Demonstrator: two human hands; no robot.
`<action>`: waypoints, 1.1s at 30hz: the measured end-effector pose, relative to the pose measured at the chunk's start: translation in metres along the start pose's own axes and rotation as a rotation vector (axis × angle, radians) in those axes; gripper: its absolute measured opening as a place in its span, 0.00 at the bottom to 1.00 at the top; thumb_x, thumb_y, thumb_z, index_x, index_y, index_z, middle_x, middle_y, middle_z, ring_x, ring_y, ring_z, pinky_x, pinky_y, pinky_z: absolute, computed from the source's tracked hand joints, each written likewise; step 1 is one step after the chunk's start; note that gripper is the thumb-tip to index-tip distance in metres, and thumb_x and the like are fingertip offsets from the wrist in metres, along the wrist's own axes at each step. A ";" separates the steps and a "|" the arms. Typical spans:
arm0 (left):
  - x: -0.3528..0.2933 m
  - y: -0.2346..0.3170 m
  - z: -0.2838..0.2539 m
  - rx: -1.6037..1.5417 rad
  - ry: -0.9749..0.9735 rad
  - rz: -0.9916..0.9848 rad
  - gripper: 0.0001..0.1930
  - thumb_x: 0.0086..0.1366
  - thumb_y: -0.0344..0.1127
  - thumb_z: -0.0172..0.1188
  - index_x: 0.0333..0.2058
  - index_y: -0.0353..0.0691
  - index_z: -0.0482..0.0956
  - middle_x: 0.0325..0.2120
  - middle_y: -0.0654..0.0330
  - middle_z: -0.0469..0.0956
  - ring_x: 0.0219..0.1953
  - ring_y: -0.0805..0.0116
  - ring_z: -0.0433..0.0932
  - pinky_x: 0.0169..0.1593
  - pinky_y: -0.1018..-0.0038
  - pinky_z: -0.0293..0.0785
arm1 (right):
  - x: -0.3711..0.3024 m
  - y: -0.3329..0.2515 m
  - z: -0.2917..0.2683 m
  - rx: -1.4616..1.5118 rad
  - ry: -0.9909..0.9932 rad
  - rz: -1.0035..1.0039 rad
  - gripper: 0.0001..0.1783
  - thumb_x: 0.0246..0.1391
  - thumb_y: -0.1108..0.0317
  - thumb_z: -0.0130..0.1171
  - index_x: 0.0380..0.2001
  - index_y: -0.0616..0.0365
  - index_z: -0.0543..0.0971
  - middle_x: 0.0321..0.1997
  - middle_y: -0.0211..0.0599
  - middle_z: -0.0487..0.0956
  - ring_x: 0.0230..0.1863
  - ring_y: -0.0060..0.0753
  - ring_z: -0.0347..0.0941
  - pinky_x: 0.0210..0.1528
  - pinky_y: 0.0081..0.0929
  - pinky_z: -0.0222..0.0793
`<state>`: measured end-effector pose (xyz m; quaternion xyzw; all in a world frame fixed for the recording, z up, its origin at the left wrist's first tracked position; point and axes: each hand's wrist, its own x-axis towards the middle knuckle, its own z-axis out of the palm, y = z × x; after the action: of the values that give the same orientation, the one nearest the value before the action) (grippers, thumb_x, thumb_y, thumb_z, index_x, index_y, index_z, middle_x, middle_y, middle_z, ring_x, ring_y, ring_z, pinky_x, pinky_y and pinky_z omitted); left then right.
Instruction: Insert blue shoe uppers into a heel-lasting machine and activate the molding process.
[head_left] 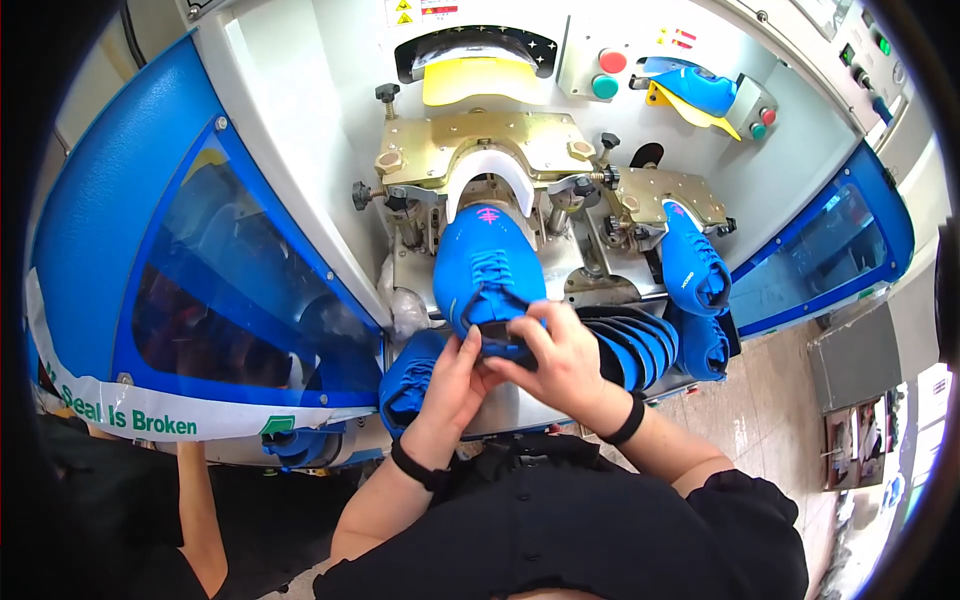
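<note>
A blue shoe upper [488, 258] with blue laces and a pink mark on its toe lies in front of me, its toe under the white curved pad [490, 164] of a machine. My left hand [456, 385] grips the left side of its heel end, thumb up against the collar. On the other side, my right hand [560, 360] is closed on the collar's right edge, with bent fingers over the dark opening. Both hands meet at the heel. Part of the heel is hidden behind my fingers.
A brass-coloured clamp plate [480, 135] with black knobs stands above the upper. At the right, another blue upper [692, 262] sits at a second station. Several dark curved pieces [632, 345] stand in a row beside my right hand. A blue windowed door [230, 270] is at the left.
</note>
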<state>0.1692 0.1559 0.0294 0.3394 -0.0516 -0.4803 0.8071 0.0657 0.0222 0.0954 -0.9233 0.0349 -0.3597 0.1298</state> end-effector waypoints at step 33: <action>0.006 0.015 0.016 0.154 0.217 -0.073 0.24 0.69 0.56 0.55 0.52 0.44 0.68 0.34 0.60 0.79 0.25 0.70 0.80 0.31 0.75 0.80 | 0.056 0.036 0.039 0.178 -0.359 0.205 0.32 0.52 0.43 0.61 0.56 0.48 0.75 0.64 0.45 0.70 0.69 0.65 0.57 0.67 0.51 0.58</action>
<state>0.1773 0.1473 0.0495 0.4517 0.0117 -0.4647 0.7615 0.1342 -0.0129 0.0947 -0.9491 0.0729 -0.1762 0.2507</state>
